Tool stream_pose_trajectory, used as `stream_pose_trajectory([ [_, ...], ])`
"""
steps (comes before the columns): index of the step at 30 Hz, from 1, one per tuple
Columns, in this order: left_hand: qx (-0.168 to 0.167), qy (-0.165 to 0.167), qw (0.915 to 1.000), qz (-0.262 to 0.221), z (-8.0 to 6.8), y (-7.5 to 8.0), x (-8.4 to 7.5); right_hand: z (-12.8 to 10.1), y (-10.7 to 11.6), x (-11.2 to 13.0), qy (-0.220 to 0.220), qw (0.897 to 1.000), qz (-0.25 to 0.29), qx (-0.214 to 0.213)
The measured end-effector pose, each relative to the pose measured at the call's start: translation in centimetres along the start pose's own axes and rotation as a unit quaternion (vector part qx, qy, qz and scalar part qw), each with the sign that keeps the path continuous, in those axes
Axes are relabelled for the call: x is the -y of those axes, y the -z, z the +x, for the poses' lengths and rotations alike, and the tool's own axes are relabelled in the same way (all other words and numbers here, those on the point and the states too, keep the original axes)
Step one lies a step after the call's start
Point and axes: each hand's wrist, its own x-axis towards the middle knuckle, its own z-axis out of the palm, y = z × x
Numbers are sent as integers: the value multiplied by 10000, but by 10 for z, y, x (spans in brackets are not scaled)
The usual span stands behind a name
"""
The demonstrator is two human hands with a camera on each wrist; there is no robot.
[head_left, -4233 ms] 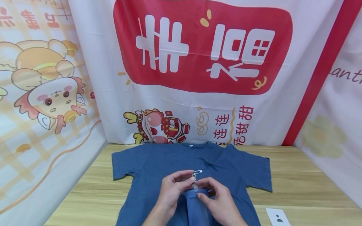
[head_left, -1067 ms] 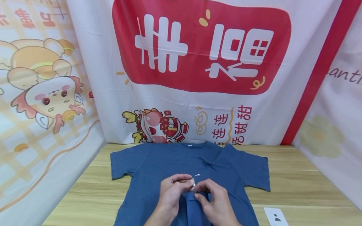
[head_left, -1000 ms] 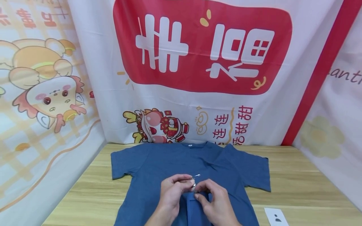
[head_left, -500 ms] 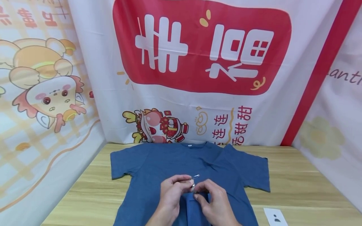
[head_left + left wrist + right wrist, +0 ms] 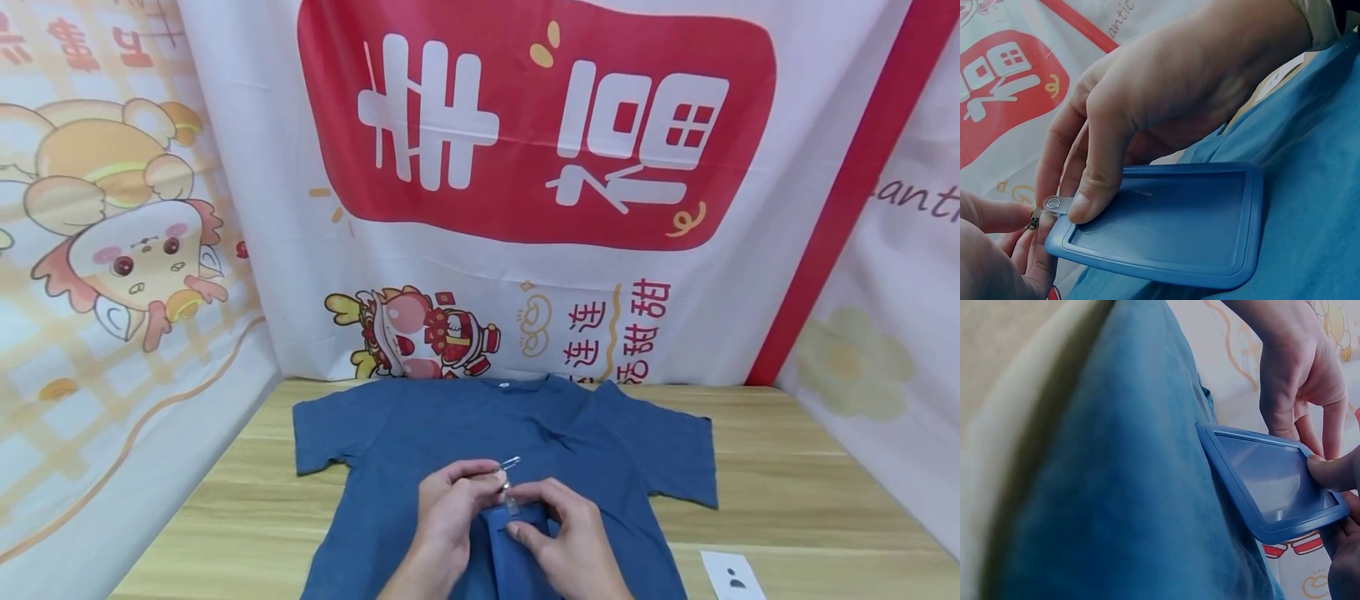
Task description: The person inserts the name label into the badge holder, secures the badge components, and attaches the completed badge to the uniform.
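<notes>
A blue badge holder (image 5: 1166, 231) with a raised rim and a see-through window is held over a blue T-shirt (image 5: 465, 417). From its top edge comes a short clear strap with a snap button (image 5: 1054, 203). That strap joins a small metal clip with a silver safety pin (image 5: 511, 462) sticking up. My left hand (image 5: 448, 510) pinches the metal clip between thumb and fingers, just below the pin. My right hand (image 5: 573, 533) grips the holder's top end beside the strap, thumb on its front face and fingers behind.
The T-shirt lies spread on a wooden table (image 5: 772, 475), collar toward the back. A white card (image 5: 732, 577) with a dark print lies at the right. Printed cloth (image 5: 540, 308) hangs behind the table and along both sides.
Since half a second ago both hands have shifted slightly left, the left one more. The safety pin stands higher, and the clear strap, earlier covered by fingers, shows between the hands.
</notes>
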Motion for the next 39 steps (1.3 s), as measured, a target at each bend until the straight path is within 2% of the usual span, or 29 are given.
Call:
stream_pose_trajectory([
  [8, -39, 14, 9999, 165, -3, -3, -4, -1, -3, 2, 130, 9997, 67, -178],
  [12, -41, 63, 9999, 80, -3, -3, -4, -2, -5, 2, 237, 9993, 69, -293],
  [14, -82, -37, 10000, 2, -1, -2, -3, -3, -9, 2, 528, 9975, -6, -475],
  [17, -139, -195, 9997, -98, 1, 1, -3, -6, -16, -1, 1207, 9897, -120, -753],
  [18, -133, -213, 9996, -93, 2, 2, -4, -6, -17, 0, 1277, 9885, -125, -797],
  [20, -46, -188, 9998, -42, 2, 3, -6, -7, -16, 4, 1117, 9907, -151, -767],
  [23, 199, -44, 9997, 127, 2, 4, -11, -6, -11, 9, 329, 9978, -7, -573],
  [25, 370, 37, 9991, 208, 1, 4, -12, -5, -8, 10, -64, 9989, 36, -463],
  [32, 736, 162, 9971, 71, -2, 7, -14, -4, -8, 8, -295, 9976, 116, -608],
  [39, 862, 288, 9958, -74, -2, 10, -15, -5, -7, 10, -474, 9962, 207, -699],
])
